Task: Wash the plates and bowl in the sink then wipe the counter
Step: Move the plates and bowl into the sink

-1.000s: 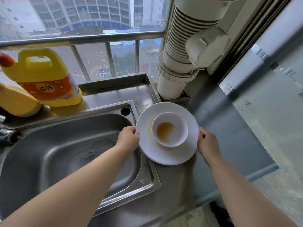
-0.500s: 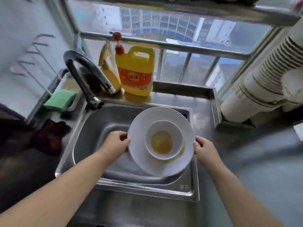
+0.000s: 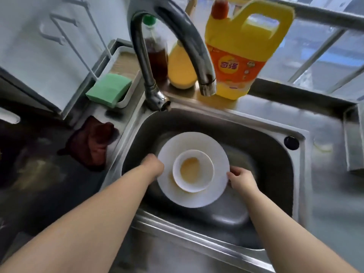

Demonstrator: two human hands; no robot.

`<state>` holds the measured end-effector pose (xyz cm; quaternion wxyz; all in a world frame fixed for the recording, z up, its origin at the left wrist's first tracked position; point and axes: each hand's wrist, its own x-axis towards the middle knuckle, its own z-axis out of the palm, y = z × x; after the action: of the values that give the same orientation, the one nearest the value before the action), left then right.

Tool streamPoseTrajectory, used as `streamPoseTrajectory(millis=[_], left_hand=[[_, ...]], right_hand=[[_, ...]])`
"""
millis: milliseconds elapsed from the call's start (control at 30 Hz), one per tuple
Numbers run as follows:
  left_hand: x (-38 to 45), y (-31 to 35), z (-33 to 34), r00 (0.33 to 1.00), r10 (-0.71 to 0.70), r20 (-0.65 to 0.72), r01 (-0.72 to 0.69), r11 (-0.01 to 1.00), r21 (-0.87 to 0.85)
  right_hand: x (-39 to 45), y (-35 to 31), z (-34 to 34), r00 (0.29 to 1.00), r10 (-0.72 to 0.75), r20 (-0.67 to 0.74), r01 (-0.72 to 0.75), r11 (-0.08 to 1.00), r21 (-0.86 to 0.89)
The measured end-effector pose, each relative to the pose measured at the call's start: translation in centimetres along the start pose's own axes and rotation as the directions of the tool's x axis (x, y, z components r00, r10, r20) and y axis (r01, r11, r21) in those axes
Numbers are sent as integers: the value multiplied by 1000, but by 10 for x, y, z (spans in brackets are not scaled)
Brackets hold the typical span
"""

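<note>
I have both hands down in the sink, one on each side of the plate. My left hand grips the plate's left rim with fingers curled around the edge, and my right hand pinches the right rim, thumb on top. The plate sits low inside the basin, level; I cannot tell if it touches the bottom. The bowl stands upright on the plate, a little left of its middle, with a thin pool of brownish liquid inside and a smear of the same on the plate beside it. The faucet arches over the back of the basin, its spout above and behind the plate. Behind it on the ledge stand a yellow jug, a yellow bottle and a dark bottle with a green cap. To the left, a green sponge lies in a white tray, and a dark red cloth is bunched on the counter just left of the sink.
</note>
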<state>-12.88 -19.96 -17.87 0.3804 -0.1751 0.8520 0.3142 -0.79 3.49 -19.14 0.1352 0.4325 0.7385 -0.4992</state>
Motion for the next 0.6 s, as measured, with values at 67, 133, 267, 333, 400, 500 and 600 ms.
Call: streamPoseTrajectory(millis=[67, 133, 267, 333, 400, 500, 600], left_hand=[[18, -6, 9, 998, -61, 27, 62, 996, -65], [31, -10, 14, 995, -100, 17, 101, 991, -88], [42, -14, 18, 990, -139, -37, 135, 986, -97], [45, -16, 19, 986, -157, -60, 150, 983, -103], [46, -16, 18, 984, -164, -62, 155, 979, -129], [47, -15, 12, 988, -149, -47, 139, 975, -172], [44, -19, 6, 995, -93, -19, 89, 983, -158]], right_hand=[[12, 6, 12, 999, 48, 4, -48, 999, 18], [22, 13, 23, 996, 88, 14, -88, 995, 53], [32, 22, 43, 986, 164, 35, -166, 982, 88], [35, 23, 53, 980, 192, 50, -197, 974, 113], [37, 25, 58, 975, 213, 61, -220, 967, 128], [37, 23, 61, 973, 216, 80, -225, 966, 129], [32, 19, 56, 977, 193, 88, -200, 977, 80]])
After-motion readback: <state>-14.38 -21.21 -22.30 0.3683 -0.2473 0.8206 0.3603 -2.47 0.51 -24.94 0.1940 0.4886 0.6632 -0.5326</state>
